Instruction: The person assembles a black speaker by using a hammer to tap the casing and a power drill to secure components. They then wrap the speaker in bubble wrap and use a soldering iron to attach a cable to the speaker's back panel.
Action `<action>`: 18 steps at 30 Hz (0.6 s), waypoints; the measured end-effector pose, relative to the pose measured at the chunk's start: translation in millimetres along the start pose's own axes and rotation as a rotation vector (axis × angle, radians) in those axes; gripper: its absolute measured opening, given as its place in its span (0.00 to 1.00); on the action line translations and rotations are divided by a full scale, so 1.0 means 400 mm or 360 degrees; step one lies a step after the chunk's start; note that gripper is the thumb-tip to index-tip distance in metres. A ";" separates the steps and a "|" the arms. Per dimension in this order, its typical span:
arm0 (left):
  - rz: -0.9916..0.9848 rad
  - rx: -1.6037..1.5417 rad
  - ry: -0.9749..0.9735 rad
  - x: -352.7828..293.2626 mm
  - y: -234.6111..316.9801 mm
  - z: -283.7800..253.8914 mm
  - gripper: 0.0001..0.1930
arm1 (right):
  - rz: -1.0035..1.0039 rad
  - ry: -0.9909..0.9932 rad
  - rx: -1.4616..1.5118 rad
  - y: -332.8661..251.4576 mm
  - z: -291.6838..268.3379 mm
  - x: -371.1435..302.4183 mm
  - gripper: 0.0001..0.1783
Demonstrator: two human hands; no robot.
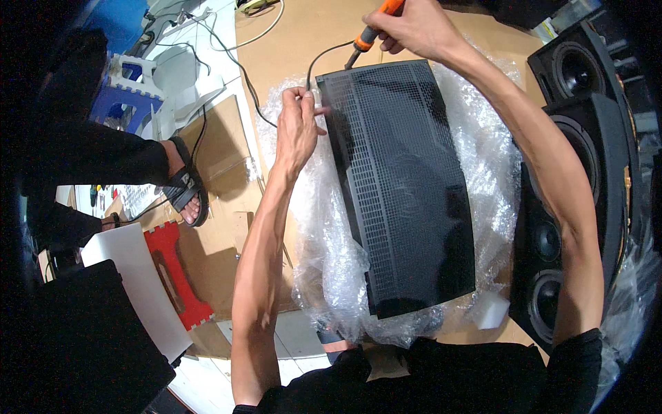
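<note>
A long black speaker grille [407, 186], with fine mesh and a slotted strip along its left side, lies on crumpled bubble wrap [486, 165]. At its far left corner, my left hand [298, 127] pinches a thin black cord [323, 56] that arcs up toward the tool in my other hand. My right hand [417, 31] grips an orange-and-grey handled tool [367, 38], its dark tip down at the grille's far edge. Whether that tool is a screwdriver or a soldering iron I cannot tell.
Black loudspeakers with bare cones [548, 241] stand along the right. Cardboard [296, 27] covers the floor under the bubble wrap. Another person's sandalled foot [185, 190] is at left, near loose cables, a blue-and-white stool [127, 96] and a red plastic piece [179, 276]. A white foam block [491, 310] lies near.
</note>
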State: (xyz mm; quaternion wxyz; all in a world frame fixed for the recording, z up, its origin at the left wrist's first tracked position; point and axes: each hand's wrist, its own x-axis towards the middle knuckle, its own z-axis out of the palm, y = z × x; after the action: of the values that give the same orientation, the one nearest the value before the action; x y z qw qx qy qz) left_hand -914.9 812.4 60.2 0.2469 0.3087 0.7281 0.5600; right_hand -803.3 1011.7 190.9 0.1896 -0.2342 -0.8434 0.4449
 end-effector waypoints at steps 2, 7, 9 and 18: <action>-0.0060 0.0060 -0.0016 0.014 -0.001 -0.018 0.15 | 0.0046 -0.0054 -0.0061 0.008 0.020 0.006 0.13; -0.0020 0.0320 -0.0012 0.040 -0.031 -0.047 0.16 | 0.0069 -0.0118 -0.0041 0.013 0.060 0.013 0.13; -0.0118 0.0146 0.0027 0.038 -0.023 -0.039 0.16 | 0.0033 -0.0139 -0.0047 0.015 0.068 0.016 0.13; -0.0190 0.0074 0.0082 0.041 -0.026 -0.035 0.17 | -0.0146 -0.0217 -0.0214 0.023 0.098 0.034 0.11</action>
State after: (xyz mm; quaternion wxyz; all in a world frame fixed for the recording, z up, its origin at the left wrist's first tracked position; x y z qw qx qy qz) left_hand -937.6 813.1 53.2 0.2538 0.2560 0.7641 0.5349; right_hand -833.0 998.0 163.8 0.1358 -0.1767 -0.8921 0.3931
